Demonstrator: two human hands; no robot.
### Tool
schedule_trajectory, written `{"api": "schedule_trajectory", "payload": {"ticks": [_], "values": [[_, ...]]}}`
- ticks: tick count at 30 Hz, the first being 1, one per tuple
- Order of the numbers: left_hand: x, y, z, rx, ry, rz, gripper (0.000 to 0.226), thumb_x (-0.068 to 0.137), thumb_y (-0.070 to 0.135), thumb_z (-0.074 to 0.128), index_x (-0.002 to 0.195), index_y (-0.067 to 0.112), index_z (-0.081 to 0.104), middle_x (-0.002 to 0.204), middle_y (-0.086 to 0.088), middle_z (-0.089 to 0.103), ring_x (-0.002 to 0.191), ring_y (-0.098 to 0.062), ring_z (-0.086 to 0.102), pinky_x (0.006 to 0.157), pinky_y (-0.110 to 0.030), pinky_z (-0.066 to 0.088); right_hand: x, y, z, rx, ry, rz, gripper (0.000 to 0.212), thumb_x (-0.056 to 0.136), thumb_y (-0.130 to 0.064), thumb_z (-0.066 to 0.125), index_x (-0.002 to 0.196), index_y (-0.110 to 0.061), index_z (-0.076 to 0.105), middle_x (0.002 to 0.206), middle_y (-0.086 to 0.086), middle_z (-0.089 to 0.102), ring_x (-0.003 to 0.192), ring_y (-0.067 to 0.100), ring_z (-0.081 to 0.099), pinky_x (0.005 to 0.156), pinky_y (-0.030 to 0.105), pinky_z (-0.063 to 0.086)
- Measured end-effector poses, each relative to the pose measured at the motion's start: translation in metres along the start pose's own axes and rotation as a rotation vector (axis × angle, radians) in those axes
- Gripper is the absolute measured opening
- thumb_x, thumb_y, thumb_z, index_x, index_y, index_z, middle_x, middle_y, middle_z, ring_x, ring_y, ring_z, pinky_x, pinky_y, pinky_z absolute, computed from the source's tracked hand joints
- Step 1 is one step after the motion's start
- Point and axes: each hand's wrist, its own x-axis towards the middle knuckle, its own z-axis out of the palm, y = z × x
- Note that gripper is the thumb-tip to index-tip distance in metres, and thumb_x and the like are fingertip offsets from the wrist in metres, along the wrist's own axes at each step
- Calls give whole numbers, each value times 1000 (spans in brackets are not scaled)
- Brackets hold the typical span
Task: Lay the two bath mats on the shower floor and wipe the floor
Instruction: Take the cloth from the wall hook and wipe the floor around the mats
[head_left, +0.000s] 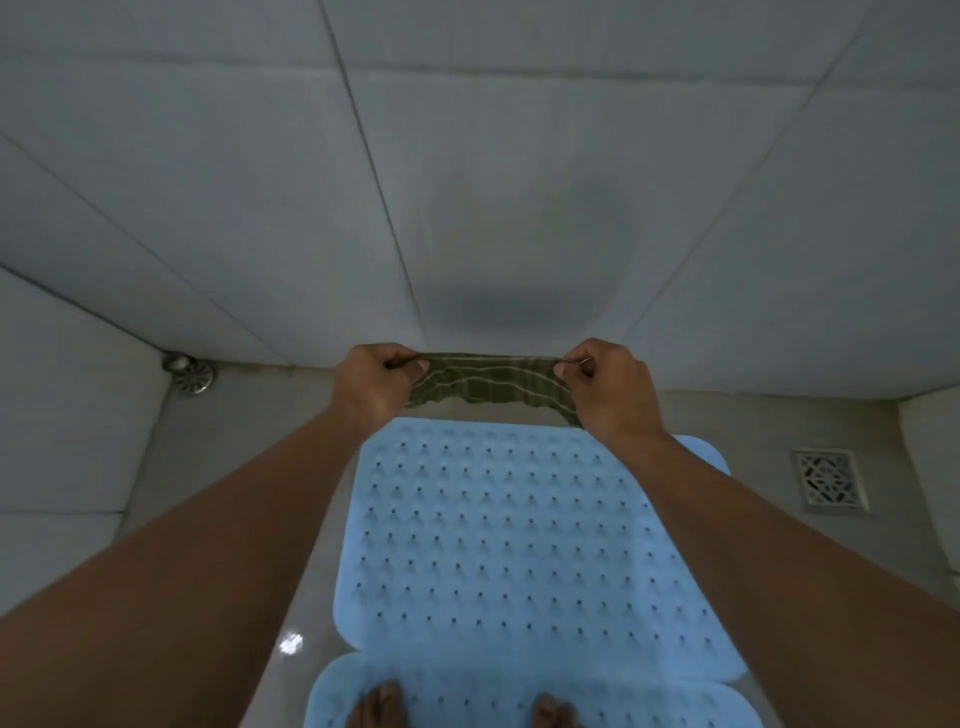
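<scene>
Two light blue bath mats with rows of holes lie flat on the shower floor. The far mat (514, 540) stretches ahead of me; the near mat (467, 691) lies under my bare toes at the bottom edge. Above the far mat's far end I hold a dark green striped cloth (488, 382) stretched between both hands. My left hand (376, 379) pinches its left end. My right hand (605, 387) pinches its right end. The cloth hangs in the air, apart from the floor.
A round metal drain (195, 375) sits in the far left corner of the beige floor (249, 467). A square grated drain (829, 479) lies at the right. White tiled walls (519, 182) close the stall ahead and on both sides.
</scene>
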Motion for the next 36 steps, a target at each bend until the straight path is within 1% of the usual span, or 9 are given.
{"api": "schedule_trajectory", "payload": {"ticks": [2, 8, 15, 19, 22, 24, 28, 32, 36], "values": [[27, -38, 20, -40, -9, -10, 3, 87, 19, 75, 85, 20, 76, 78, 1, 74, 68, -10, 67, 66, -16, 48, 17, 27, 40, 18, 5, -1, 9, 93, -24, 67, 87, -18, 71, 78, -1, 68, 77, 18, 63, 69, 29, 47], [97, -131, 58, -19, -12, -70, 11, 85, 26, 75, 76, 18, 75, 72, -5, 75, 70, -22, 73, 70, -30, 58, 65, 88, 138, -22, -76, -4, 17, 93, -12, 60, 86, -25, 68, 77, -5, 66, 79, 19, 65, 67, 25, 44], [158, -186, 78, 149, -1, -57, 12, 88, 26, 71, 77, 21, 71, 71, -1, 72, 65, -15, 69, 52, -18, 47, 122, 117, 205, -109, -187, -2, 16, 92, -13, 61, 86, -23, 72, 90, 2, 71, 92, 20, 66, 77, 23, 44], [189, -209, 93, 225, 126, -17, 17, 84, 35, 74, 81, 21, 67, 80, -3, 71, 80, -22, 69, 72, -30, 53, 139, 123, 244, -218, -9, -66, 12, 94, -22, 58, 91, -20, 69, 99, 11, 71, 96, 33, 65, 80, 35, 51], [183, -223, 111, 494, 377, 86, 31, 83, 39, 74, 99, 18, 58, 103, -8, 62, 96, -29, 60, 79, -37, 48, 125, 127, 265, -386, 175, -199, 23, 95, -28, 60, 110, -12, 64, 111, 12, 65, 104, 34, 60, 82, 41, 52], [172, -230, 126, 603, 472, 218, 32, 85, 34, 71, 105, 15, 54, 107, -12, 57, 96, -34, 56, 80, -44, 47, 111, 132, 277, -441, 234, -291, 32, 90, -21, 66, 119, -10, 59, 117, 15, 61, 107, 36, 57, 84, 45, 52], [170, -247, 156, 647, 291, 494, 14, 89, 24, 65, 97, 13, 64, 101, -12, 62, 89, -33, 59, 75, -43, 50, 111, 133, 301, -492, 61, -424, 34, 89, -9, 59, 123, -9, 60, 122, 14, 59, 109, 33, 56, 89, 45, 50], [171, -257, 164, 687, 235, 503, 33, 92, 19, 61, 122, 6, 65, 123, -19, 63, 110, -37, 60, 93, -46, 49, 114, 135, 319, -467, -44, -324, 50, 92, -11, 55, 141, -3, 47, 143, 20, 45, 131, 37, 44, 110, 45, 38], [165, -249, 157, 752, 105, 407, 52, 97, 26, 50, 147, 10, 44, 149, -17, 44, 136, -35, 42, 110, -46, 37, 109, 139, 323, -492, -63, -320, 62, 88, -12, 58, 146, 0, 41, 145, 23, 44, 134, 39, 42, 115, 47, 33]]}}
